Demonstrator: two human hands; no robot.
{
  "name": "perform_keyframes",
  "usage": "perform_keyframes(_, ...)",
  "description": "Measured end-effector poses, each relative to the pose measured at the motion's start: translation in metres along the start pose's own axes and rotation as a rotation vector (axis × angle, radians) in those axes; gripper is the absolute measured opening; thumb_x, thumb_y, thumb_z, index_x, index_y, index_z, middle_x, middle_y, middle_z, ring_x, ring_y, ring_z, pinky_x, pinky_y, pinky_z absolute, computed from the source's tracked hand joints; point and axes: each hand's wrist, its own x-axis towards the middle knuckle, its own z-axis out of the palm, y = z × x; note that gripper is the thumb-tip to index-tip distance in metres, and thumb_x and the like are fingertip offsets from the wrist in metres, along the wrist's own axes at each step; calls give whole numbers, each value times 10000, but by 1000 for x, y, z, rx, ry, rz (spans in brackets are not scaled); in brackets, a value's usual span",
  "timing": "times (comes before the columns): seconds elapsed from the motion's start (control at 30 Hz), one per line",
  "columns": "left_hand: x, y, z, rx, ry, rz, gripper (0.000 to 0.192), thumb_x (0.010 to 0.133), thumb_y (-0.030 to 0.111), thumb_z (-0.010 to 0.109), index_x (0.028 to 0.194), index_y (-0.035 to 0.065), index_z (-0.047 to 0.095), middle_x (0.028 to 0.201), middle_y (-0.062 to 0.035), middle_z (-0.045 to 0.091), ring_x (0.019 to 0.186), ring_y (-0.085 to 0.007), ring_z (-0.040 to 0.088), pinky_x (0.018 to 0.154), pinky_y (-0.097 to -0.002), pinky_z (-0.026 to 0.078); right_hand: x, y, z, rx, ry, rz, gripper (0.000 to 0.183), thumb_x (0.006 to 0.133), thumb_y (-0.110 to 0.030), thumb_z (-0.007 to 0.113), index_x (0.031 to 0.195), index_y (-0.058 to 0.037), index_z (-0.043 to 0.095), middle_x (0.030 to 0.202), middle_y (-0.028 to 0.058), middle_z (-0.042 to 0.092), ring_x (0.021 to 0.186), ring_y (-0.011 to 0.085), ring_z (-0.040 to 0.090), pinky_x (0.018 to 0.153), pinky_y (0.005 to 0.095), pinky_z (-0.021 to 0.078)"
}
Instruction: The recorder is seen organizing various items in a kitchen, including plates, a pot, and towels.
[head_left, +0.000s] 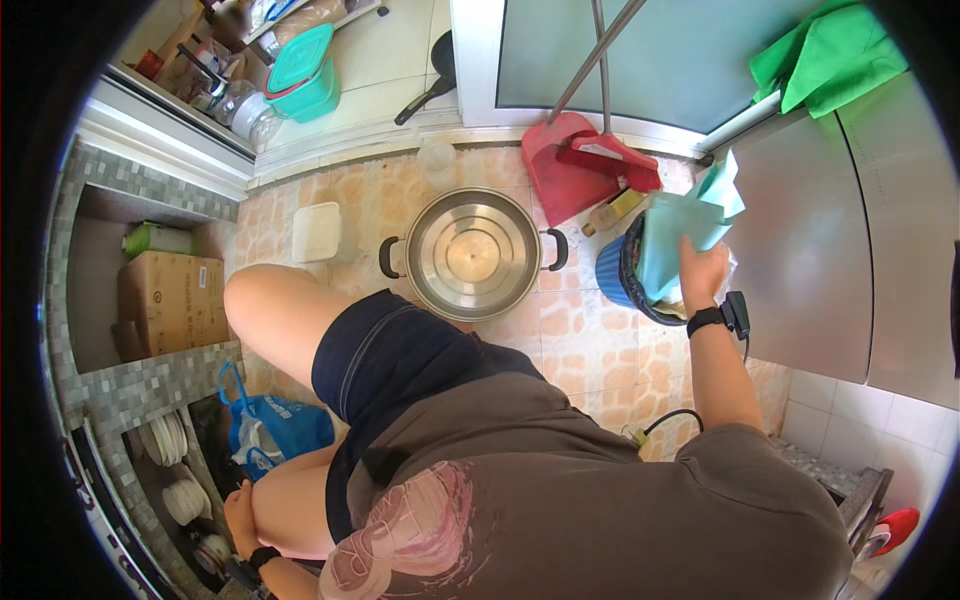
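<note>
My right hand (703, 271) grips a crumpled, light teal sheet (679, 240), perhaps plastic or paper, over a blue ribbed waste bin (613, 271). A black bag (634, 262) lines the bin, and part of the sheet hangs inside its mouth. At the lower left my left hand (241, 519) rests against my bent leg, close to a shelf of stacked plates (165, 441). Its fingers are partly hidden, so whether it holds anything is unclear. On the tiled floor before me stands a wide stainless steel pot (474, 255) with two black handles.
A red dustpan (559, 169) and brush (615, 154) lean by the glass door. Near the pot sit a white plastic container (316, 232) and a clear cup (437, 161). A cardboard box (176, 300) fills a left niche; a blue bag (289, 431) lies below. Steel cabinet doors (802, 247) border the bin.
</note>
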Motion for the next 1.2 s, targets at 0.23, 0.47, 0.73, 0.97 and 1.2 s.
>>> perform_keyframes(0.23, -8, 9, 2, -5, -7, 16, 543, 926, 441, 649, 725, -54, 550, 675, -75, 517, 683, -160, 448, 639, -375, 389, -44, 45, 45, 162, 303, 149, 424, 866, -270, 716, 1158, 20, 615, 1121, 191, 676, 1017, 387, 642, 915, 423, 486)
perform_keyframes(0.47, 2, 0, 3, -52, -33, 9, 514, 933, 437, 644, 817, -62, 607, 716, -107, 562, 698, -187, 496, 676, -387, 423, -75, 45, 84, -36, 40, 172, 401, 868, -295, 707, 1187, -65, 631, 1078, 204, 678, 1023, 400, 648, 898, 482, 486)
perform_keyframes(0.73, -3, -7, 6, -18, 18, -90, 539, 934, 462, 634, 827, -66, 630, 723, -120, 589, 697, -214, 521, 683, -417, 423, -57, 52, 14, 213, 6, -98, 827, 699, -298, 885, 1347, 23, 483, 1239, 221, 585, 1161, 364, 570, 990, 442, 454)
perform_keyframes(0.97, 2, -35, 6, -42, -51, -43, 537, 942, 462, 621, 835, -64, 629, 712, -124, 573, 679, -223, 508, 667, -405, 408, -37, -24, -62, -130, 26, -178, 1137, 689, -441, 895, 1527, -12, 257, 1323, 248, 488, 1188, 358, 528, 982, 433, 462)
perform_keyframes(1.2, -6, -14, 4, -66, -37, -47, 555, 949, 467, 617, 732, -39, 542, 666, -88, 471, 643, -189, 424, 628, -388, 372, 7, -29, -87, -351, -183, -458, 1018, 739, -510, 824, 1508, -65, 328, 1326, 211, 513, 1220, 356, 542, 973, 435, 482)
